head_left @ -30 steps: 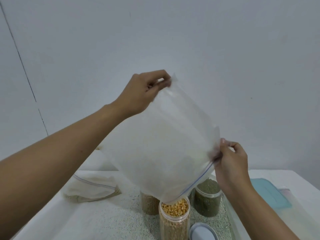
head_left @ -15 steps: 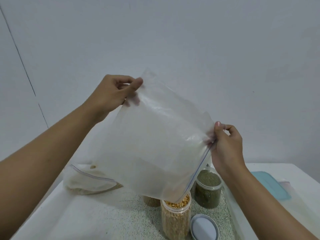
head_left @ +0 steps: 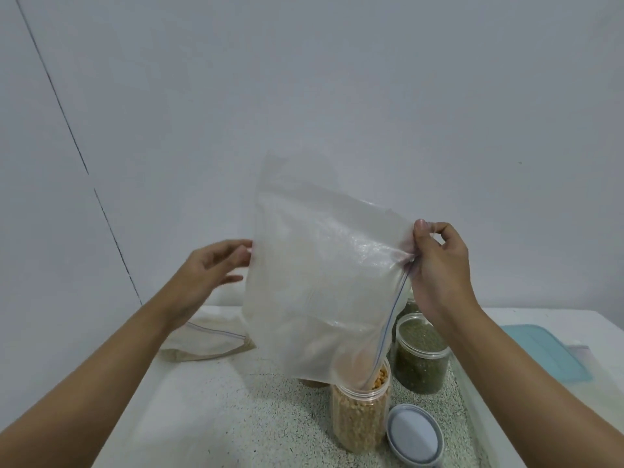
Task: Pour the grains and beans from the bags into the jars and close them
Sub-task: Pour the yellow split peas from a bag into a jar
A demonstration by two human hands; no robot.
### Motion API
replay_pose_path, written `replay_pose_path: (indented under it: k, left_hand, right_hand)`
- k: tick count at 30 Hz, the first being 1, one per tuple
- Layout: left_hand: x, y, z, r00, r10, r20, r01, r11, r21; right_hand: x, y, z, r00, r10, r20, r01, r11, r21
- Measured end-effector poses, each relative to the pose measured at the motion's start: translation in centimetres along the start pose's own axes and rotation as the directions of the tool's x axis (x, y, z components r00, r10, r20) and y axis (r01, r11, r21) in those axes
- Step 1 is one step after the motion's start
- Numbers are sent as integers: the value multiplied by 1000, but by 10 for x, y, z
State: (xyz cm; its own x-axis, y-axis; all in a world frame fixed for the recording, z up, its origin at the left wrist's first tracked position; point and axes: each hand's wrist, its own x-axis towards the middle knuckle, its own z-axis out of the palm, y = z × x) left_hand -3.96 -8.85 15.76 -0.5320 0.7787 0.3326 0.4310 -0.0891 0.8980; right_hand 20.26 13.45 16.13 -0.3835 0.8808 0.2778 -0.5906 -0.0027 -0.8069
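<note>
A clear, empty-looking zip bag [head_left: 320, 282] hangs in the air, its zip edge dipping into the mouth of an open jar of yellow beans [head_left: 359, 413]. My right hand [head_left: 439, 265] pinches the bag's upper zip corner. My left hand [head_left: 212, 271] is off the bag, fingers loosely spread, by its left edge. An open jar of green grains [head_left: 420, 356] stands right of the bag. A grey-rimmed lid [head_left: 414, 435] lies flat beside the yellow jar. Another jar behind the bag is mostly hidden.
A second zip bag [head_left: 206, 342] lies slumped at the back left of the white speckled tray [head_left: 219, 410]. A teal lid [head_left: 547, 352] rests on the table to the right. A plain wall stands close behind.
My left hand has let go of the bag's top corner and dropped down to the left. My right hand has lifted the zip corner higher.
</note>
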Motion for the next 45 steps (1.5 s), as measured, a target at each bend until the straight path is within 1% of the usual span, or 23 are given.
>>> replay_pose_path:
  k: [3, 7, 11, 13, 16, 17, 18, 19, 21, 23, 27, 31, 33, 36, 40, 42, 45]
  left_hand:
    - [-7, -22, 8, 998, -41, 45, 40, 999, 30]
    - [-15, -28, 20, 984, -139, 108, 151, 982, -112]
    - [-27, -40, 17, 972, -145, 187, 167, 980, -107]
    - [-32, -49, 10, 975, -132, 180, 165, 970, -180]
    - [-39, -52, 7, 981, -150, 121, 176, 953, -247]
    - [-43, -48, 10, 980, -172, 100, 191, 956, -222]
    - [-45, -45, 12, 979, -185, 87, 197, 969, -149]
    - [-47, -42, 14, 981, -183, 71, 186, 982, -40]
    - [-48, -36, 17, 988, -146, 52, 136, 977, 165]
    - [-48, -32, 17, 990, -131, 58, 111, 957, 268]
    - [-44, -22, 17, 971, -190, 148, 157, 965, 209]
    - [-39, -12, 20, 981, -131, 142, 106, 979, 172]
    - [-37, -6, 20, 987, -113, 116, 94, 983, 157]
    - [-32, 5, 17, 996, -85, 26, 79, 978, 193]
    - [-22, 18, 11, 995, 39, -94, -12, 961, 277]
    - [-19, 26, 12, 991, 68, -119, -30, 954, 299]
    - [-18, 45, 14, 984, 108, -141, -67, 961, 268]
  right_hand:
    - [3, 1, 3, 1000, -11, 15, 11, 1000, 10]
    - [7, 4, 2, 1000, -25, 9, 25, 1000, -16]
    - [12, 9, -4, 999, -39, -11, 38, 998, -44]
    - [14, 11, -6, 999, -50, -12, 49, 997, -54]
    - [16, 13, -9, 999, -51, -13, 50, 995, -92]
    - [17, 15, -9, 999, -46, -15, 45, 994, -95]
    - [18, 16, -10, 999, -39, -20, 37, 995, -93]
    - [19, 18, -11, 999, -31, -28, 28, 995, -92]
    - [21, 23, -14, 998, -10, -55, 4, 995, -103]
    - [24, 29, -18, 996, 18, -85, -28, 994, -110]
    - [30, 40, -27, 989, 66, -131, -82, 989, -125]
    - [35, 48, -31, 979, 96, -178, -120, 984, -130]
    - [37, 50, -32, 976, 108, -189, -131, 984, -117]
    - [39, 50, -32, 971, 124, -203, -149, 983, -110]
    - [40, 53, -32, 966, 143, -213, -164, 983, -84]
    - [40, 56, -34, 962, 163, -217, -180, 982, -62]
    - [40, 58, -36, 959, 186, -216, -195, 981, -21]
